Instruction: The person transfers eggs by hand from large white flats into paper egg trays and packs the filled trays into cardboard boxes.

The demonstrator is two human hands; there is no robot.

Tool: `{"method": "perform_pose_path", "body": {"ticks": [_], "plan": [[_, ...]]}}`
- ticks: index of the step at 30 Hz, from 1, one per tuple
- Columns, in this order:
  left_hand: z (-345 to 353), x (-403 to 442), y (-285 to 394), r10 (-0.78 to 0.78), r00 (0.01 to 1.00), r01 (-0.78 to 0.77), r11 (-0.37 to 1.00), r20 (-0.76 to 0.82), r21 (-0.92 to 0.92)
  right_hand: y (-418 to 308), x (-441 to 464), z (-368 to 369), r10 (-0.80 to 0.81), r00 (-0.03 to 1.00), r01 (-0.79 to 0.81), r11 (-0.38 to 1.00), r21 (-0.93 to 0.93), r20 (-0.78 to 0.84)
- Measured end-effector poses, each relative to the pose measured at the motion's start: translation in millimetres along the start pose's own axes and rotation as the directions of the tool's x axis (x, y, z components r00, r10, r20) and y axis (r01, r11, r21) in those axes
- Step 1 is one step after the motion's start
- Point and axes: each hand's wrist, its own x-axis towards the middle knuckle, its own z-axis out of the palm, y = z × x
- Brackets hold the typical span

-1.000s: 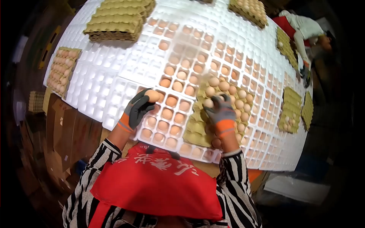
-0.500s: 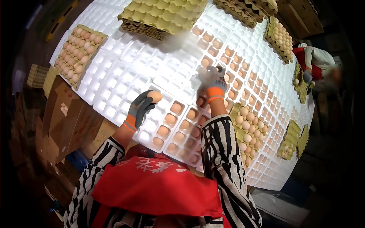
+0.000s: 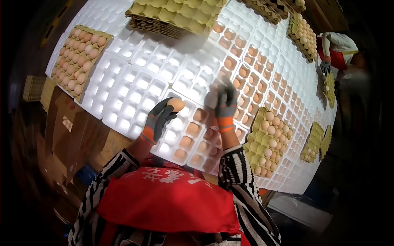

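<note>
Gloved in dark grey, my left hand (image 3: 161, 117) grips a brown egg (image 3: 176, 105) between thumb and fingers, above empty cells of the white foam tray (image 3: 167, 135). My right hand (image 3: 225, 98) is over the white cells to the right of it, smeared by motion; whether it holds anything cannot be made out. Brown eggs (image 3: 193, 128) sit in cells between and below my hands. Right of my right hand lies a yellowish pulp tray (image 3: 255, 143), with eggs on its right part and bare hollows on its left.
A stack of pulp trays (image 3: 172, 16) stands at the top. A full egg tray (image 3: 78, 61) lies at the left, above a cardboard box (image 3: 72, 131). More egg trays (image 3: 303, 37) are at the upper right, near a co-worker (image 3: 338, 47) with a gloved hand over a tray.
Since a second ago, my right hand has left the pulp tray and moved up and left over the white cells. My left hand still holds an egg. The view has shifted.
</note>
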Motion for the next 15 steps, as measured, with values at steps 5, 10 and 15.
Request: {"method": "perform_pose_path", "body": {"ticks": [5,10,15], "plan": [[-9,4,-7,0.037,0.999,-0.04,0.998,0.039,0.058,9,-29,-3,-0.296,0.883,0.465,0.652,-0.599,0.364],[20,-13,6,-0.005,0.983,-0.064,0.927,0.181,0.369,-69,-105,-22,0.211,0.944,-0.241,0.966,0.096,0.252],[93,-59,-2,-0.261,0.865,-0.07,0.783,0.429,0.618,-51,-170,-78,-0.159,0.985,0.171,0.937,-0.305,0.066]]}}
